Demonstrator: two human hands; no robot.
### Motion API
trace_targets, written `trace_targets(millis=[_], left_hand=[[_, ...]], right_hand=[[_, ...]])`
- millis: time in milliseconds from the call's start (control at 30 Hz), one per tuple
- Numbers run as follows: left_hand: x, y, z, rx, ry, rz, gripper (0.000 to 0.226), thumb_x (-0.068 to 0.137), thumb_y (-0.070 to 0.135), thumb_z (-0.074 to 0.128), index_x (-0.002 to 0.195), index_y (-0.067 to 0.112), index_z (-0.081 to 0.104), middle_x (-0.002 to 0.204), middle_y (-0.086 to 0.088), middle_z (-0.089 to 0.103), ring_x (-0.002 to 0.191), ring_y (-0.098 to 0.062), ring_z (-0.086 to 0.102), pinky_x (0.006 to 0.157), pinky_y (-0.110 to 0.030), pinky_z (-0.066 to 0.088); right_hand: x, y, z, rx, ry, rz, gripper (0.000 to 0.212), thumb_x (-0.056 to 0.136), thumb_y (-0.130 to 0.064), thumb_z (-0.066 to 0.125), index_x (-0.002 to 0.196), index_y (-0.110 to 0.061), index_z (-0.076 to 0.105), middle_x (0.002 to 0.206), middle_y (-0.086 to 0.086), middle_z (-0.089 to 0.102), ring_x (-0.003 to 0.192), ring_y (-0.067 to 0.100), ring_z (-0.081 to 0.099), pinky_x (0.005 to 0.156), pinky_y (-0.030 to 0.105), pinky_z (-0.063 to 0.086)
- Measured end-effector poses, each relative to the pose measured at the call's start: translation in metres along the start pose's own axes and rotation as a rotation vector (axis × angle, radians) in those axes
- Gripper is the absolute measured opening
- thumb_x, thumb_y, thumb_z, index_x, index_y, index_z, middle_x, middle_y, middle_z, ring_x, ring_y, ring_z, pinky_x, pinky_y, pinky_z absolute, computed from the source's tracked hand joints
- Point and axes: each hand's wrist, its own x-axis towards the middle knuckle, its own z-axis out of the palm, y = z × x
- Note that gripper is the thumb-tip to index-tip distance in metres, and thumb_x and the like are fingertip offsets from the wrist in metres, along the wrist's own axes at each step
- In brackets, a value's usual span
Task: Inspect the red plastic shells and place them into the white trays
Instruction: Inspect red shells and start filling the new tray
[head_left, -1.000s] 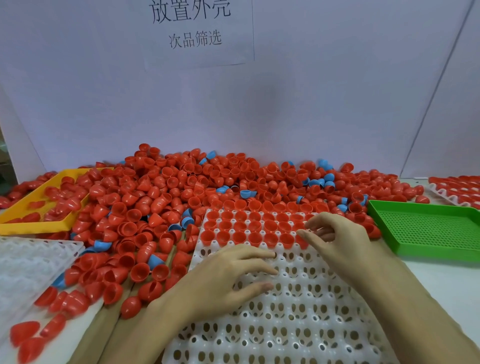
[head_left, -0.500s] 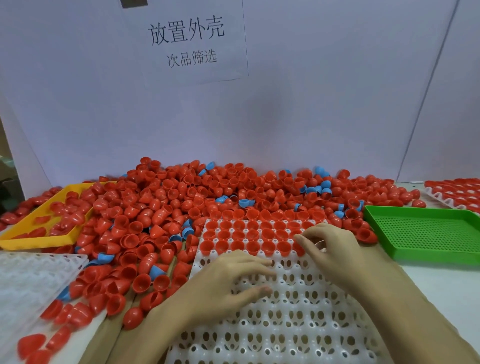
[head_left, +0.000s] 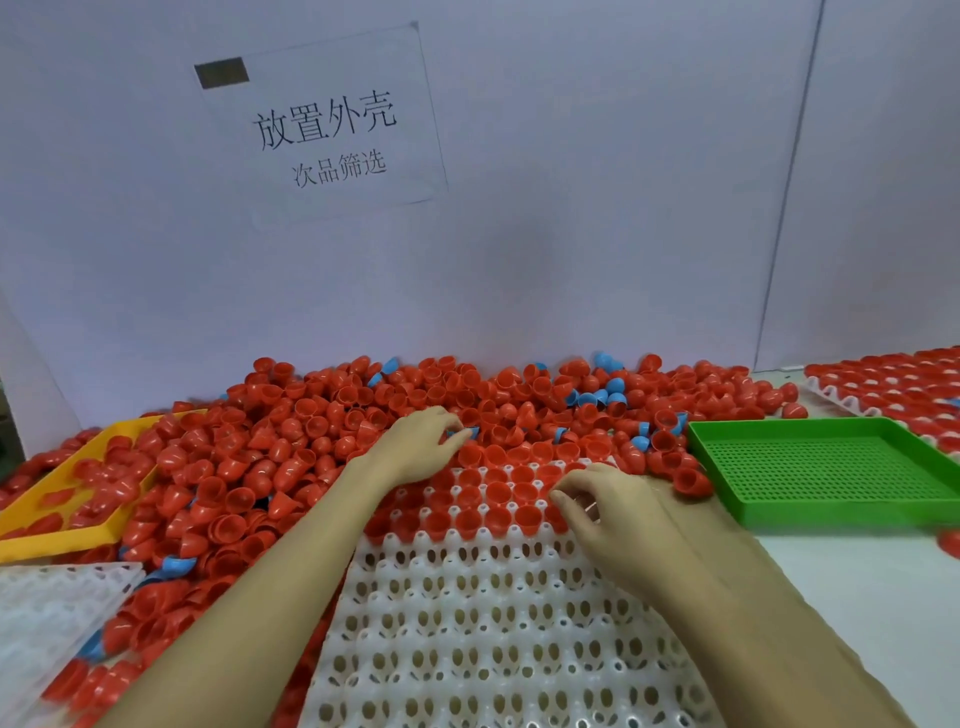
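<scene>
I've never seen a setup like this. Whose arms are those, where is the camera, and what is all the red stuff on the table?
No machine here: a person works bare-handed, and the one picture comes from a camera worn on their head, looking down. The left hand reaches into a big pile of red shells, small plastic cups with a few blue ones mixed in; its fingertips are at a shell, though I cannot tell whether they grip it. The right hand, fingers curled, rests on the white tray, whose far rows already hold shells. A yellow tray lies left, a green tray right, and a paper sign hangs behind.
</scene>
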Motion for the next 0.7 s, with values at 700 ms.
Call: trace_targets(millis=[700], left_hand=[[-0.144, 0.074, 0.030, -0.730, 0.499, 0.201, 0.027, 0.089, 0.023, 0.083, 0.101, 0.027, 0.059, 0.098, 0.008, 0.068, 0.099, -0.019, 0.071, 0.090, -0.026, 0.057]], right_hand=[[-0.011, -0.025, -0.010, 0.713, -0.183, -0.066, 0.024, 0.097, -0.030, 0.074, 0.121, -0.029, 0.075, 0.105, -0.008, 0.079, 0.095, 0.008, 0.075, 0.078, 0.018, 0.057]])
